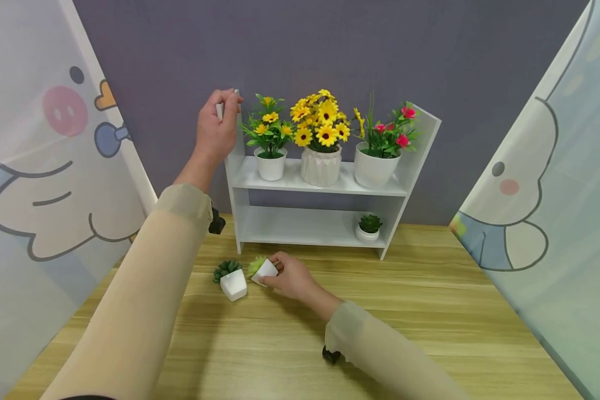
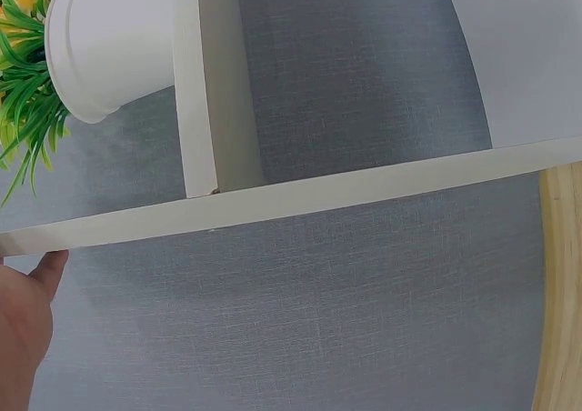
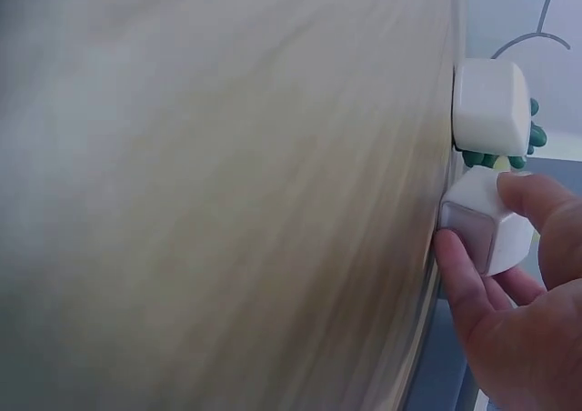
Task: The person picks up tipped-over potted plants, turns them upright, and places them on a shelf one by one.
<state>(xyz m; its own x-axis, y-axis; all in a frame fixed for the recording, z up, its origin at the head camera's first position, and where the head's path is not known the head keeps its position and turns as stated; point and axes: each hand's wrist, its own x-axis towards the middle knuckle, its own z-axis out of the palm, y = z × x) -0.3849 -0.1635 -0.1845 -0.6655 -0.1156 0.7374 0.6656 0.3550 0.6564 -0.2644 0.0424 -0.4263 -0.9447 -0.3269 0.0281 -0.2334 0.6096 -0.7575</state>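
Observation:
My left hand (image 1: 219, 125) grips the top of the left side panel of a white two-tier shelf (image 1: 320, 190); in the left wrist view its fingers (image 2: 52, 270) bend against the panel's edge. Low on the table, my right hand (image 1: 292, 276) holds a tilted small white pot with a light green succulent (image 1: 266, 272), thumb on one side and fingers on the other. Just left of it lies a second white square pot with a dark green succulent (image 1: 234, 285), tipped on its side. The right wrist view shows both white pots close together.
On the upper tier stand a pot of yellow-orange flowers (image 1: 271, 164), a ribbed pot of sunflowers (image 1: 321, 166) and a pot of pink flowers (image 1: 377, 165). A small round-potted succulent (image 1: 367, 233) sits at the lower tier's right end. Cartoon-printed curtains (image 1: 555, 166) flank the wooden table (image 1: 430, 311).

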